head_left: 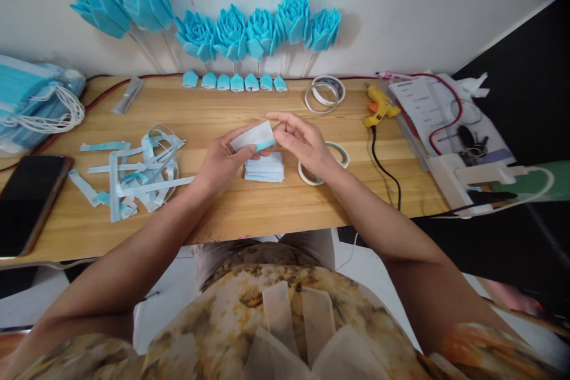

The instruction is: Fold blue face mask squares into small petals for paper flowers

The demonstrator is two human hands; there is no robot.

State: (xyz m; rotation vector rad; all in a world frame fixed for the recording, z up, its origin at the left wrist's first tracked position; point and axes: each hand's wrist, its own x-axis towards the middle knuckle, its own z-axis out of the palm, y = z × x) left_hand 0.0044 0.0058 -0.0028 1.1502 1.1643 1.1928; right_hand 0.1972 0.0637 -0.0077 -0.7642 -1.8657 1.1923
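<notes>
My left hand [221, 160] and my right hand [299, 139] meet over the middle of the wooden table [249, 208], both pinching one white and light-blue strip of cloth [253, 137]. The left holds its left end, the right its right end. Just below the strip lies a small stack of cut white-and-blue pieces [264, 167]. A roll of tape [324, 162] sits under my right wrist.
A heap of cut blue strips and ear loops [138, 169] lies left, a phone [27, 199] at the far left, face masks [31, 104] behind. Blue cloth flowers [236, 32] lean on the wall above folded petals [236, 81]. Tape rolls [324, 92] and a glue gun [378, 108] are right.
</notes>
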